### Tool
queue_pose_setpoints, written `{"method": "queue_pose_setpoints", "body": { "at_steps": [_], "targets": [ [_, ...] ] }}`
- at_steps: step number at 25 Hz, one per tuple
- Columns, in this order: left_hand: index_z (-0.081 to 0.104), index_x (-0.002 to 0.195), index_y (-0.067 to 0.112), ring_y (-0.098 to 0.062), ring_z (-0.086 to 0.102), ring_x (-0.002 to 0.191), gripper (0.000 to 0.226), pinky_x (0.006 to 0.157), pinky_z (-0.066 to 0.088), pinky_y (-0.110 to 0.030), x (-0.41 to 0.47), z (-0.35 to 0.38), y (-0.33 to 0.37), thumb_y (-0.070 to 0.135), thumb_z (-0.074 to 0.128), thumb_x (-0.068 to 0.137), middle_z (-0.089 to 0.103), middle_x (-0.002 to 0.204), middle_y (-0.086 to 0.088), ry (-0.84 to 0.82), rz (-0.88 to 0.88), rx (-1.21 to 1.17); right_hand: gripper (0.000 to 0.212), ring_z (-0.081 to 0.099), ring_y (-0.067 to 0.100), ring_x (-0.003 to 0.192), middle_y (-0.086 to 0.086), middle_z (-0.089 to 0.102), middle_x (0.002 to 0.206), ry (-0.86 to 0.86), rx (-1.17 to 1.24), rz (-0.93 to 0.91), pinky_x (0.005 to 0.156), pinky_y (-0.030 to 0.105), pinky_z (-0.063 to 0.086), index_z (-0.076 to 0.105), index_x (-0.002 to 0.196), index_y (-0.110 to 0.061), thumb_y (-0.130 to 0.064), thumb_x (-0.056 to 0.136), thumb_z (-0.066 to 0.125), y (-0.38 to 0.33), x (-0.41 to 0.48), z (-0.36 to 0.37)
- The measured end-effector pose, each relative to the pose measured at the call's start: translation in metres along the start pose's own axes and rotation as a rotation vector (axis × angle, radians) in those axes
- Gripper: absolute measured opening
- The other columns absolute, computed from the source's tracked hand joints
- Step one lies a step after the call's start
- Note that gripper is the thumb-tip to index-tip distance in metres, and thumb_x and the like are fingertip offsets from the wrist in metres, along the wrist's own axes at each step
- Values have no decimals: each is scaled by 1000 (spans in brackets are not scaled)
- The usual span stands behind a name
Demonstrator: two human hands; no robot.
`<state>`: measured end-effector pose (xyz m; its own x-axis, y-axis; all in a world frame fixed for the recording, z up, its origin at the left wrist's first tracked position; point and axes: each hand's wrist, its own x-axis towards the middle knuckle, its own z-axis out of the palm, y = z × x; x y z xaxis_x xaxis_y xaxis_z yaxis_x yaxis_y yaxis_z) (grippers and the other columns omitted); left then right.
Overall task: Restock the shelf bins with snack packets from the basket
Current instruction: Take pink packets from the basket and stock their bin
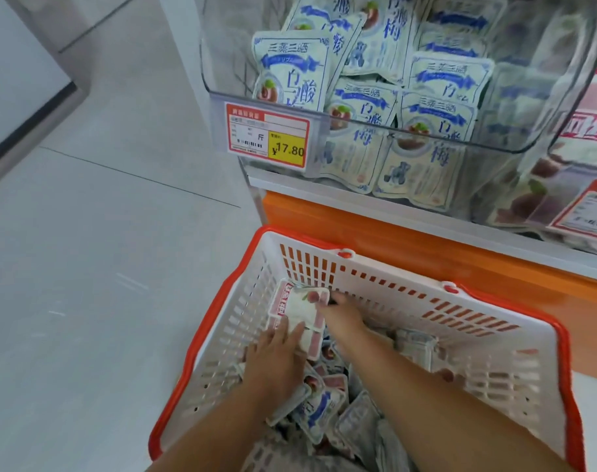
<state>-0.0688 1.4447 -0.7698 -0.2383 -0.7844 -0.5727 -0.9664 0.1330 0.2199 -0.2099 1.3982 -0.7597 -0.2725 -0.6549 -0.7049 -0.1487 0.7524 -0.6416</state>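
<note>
One basket (392, 294), two clear bins (426, 139) (579, 158), two price tags (268, 139) (586, 212)

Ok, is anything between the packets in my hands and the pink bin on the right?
Only the far wall of the basket and the clear front of the pink bin; the held packets sit low inside, so lift over both. Nothing else visible.

basket (494, 321) — slotted matt plastic; bin (358, 126) — clear glossy plastic; packets (290, 76) — glossy film
</note>
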Motion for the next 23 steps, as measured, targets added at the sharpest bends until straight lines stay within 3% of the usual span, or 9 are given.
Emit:
{"method": "queue_pose_setpoints", "body": {
  "at_steps": [4,6,8,10,13,15,18,21,23],
  "targets": [
    [37,146,38,-22,37,139,46,116,27,-44,1,-12,-5,49,32,101,34,156,4,30,-43,-334,26,59,13,82,0,68,105,72,-118,-35,64,20,46,68,112,-15,-32,95,60,3,-1,-2],
    [66,117,29,-15,61,108,45,96,46,-34,-7,-29,6,54,32,100,68,119,2,100,-164,-750,19,55,9,72,-4,66,88,123,-131,-109,58,16,43,69,98,-19,-34,97,57,5,-15,-7],
    [69,92,27,-11,65,87,48,77,50,-25,-11,-50,18,57,33,99,71,91,5,87,-260,-1139,17,54,6,68,-11,60,77,115,-202,-311,52,10,36,65,85,-24,-32,97,56,9,-36,-12],
    [69,100,18,-16,70,85,42,74,55,-27,-14,-66,26,51,43,98,74,92,-3,-46,-249,-1565,9,54,2,89,-14,61,97,45,-370,-588,68,4,35,71,92,-24,-24,94,62,17,-58,-18],
    [62,116,5,-12,69,66,22,63,58,-28,-27,-81,25,13,56,97,73,77,-3,-144,-165,-1782,20,40,-1,117,-10,53,127,25,-522,-854,97,9,29,74,104,-23,-13,88,66,33,-81,-30],
    [58,120,3,-13,69,65,26,75,60,-35,-39,-88,24,-1,53,95,74,87,-9,-219,-96,-1817,25,43,-3,115,-13,50,126,88,-380,-778,99,11,33,68,111,-22,-9,91,60,28,-100,-40],
    [57,125,3,-15,70,71,32,93,54,-45,-58,-101,30,-2,53,94,72,104,-14,-316,-2,-1795,19,57,7,106,-7,59,121,65,119,-396,90,23,48,61,113,-31,-29,95,58,11,-117,-63],
    [55,130,9,-20,72,80,39,82,59,-40,-83,-113,51,-2,54,93,69,115,-17,-370,86,-1770,29,64,18,109,-7,68,116,7,325,-205,99,47,49,65,110,-41,-55,86,55,7,-129,-86],
    [54,132,10,-23,72,86,41,76,61,-37,-99,-119,63,-2,54,93,67,119,-19,-389,124,-1746,26,67,23,103,-1,73,107,24,397,-192,97,50,51,66,110,-38,-46,97,46,0,-149,-98]
  ]
}}
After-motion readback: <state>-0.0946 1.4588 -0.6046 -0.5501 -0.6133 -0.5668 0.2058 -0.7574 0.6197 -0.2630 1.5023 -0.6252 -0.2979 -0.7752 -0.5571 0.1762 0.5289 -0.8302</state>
